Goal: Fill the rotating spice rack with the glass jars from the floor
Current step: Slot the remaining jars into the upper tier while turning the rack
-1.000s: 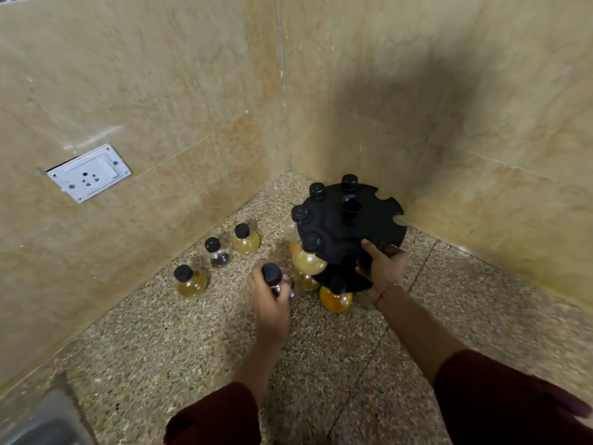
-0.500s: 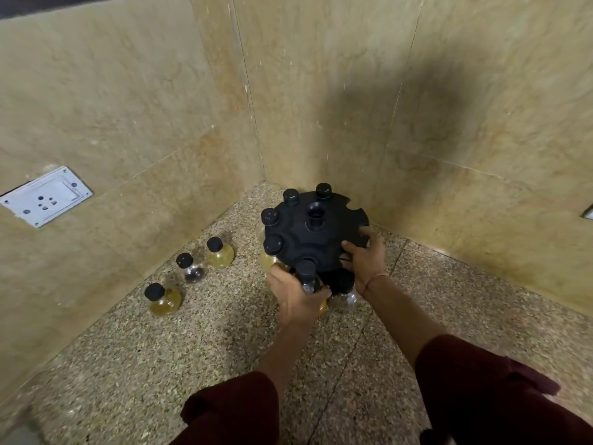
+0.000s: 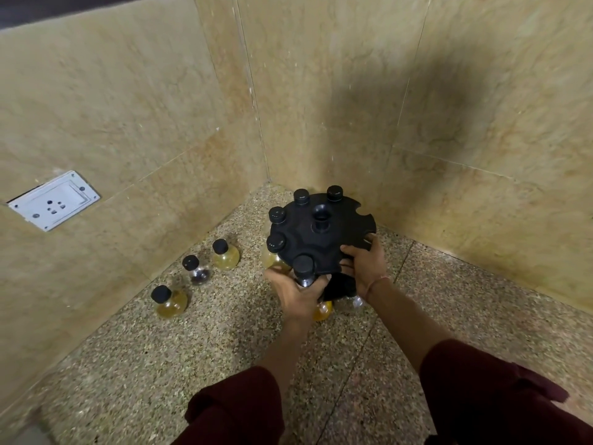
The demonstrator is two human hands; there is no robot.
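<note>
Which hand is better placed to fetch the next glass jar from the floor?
Probably the left hand: the three black-capped glass jars on the floor stand on its side, while the right hand steadies the round black spice rack.

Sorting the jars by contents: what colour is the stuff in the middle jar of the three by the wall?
Dark, nearly black, in the middle jar; head view.

The black round spice rack (image 3: 321,239) is standing upright in the floor corner, with five black-capped jars sitting in its edge slots; the nearest jar (image 3: 303,268) is in the front slot. Three glass jars (image 3: 197,271) are standing in a row along the left wall.
</note>
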